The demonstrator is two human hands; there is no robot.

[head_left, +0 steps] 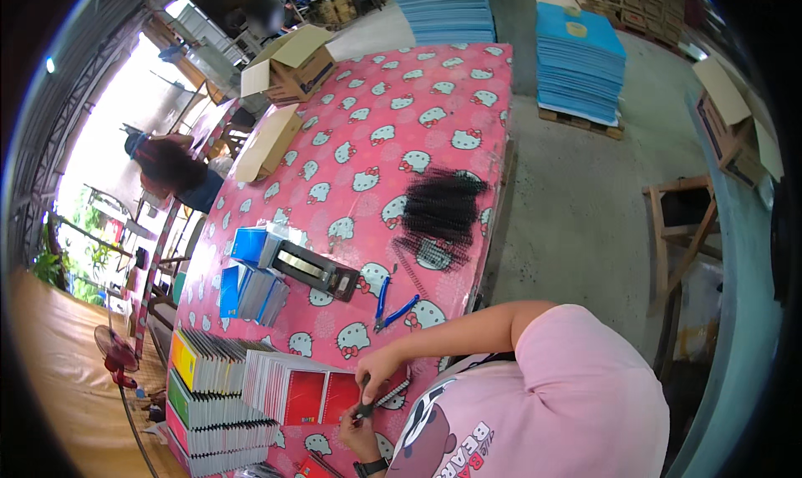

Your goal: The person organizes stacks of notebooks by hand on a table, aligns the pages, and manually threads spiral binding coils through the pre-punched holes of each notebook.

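My right hand (380, 372) is closed in a pinch at the edge of a red-covered notebook (338, 394). Right below it is my left hand (357, 436), a dark watch on its wrist, with fingers bent together. Between the fingertips sits a small dark piece (365, 408), too small to name. Beside the hands, a length of spiral binding coil (393, 393) runs toward my body. A second red notebook (304, 397) lies against a leaning row of notebooks (261, 383). Nearer my left arm is another red cover (316, 467), partly cut off.
Blue-handled pliers (393, 307) lie open on the pink patterned tablecloth (368, 156). Farther along are a heap of black coils (439, 211), a long black device (316, 271), blue notebooks (253, 292) and bound stacks (221, 432). Cardboard boxes (301, 64) stand at the far end; a person (180, 173) sits beyond.
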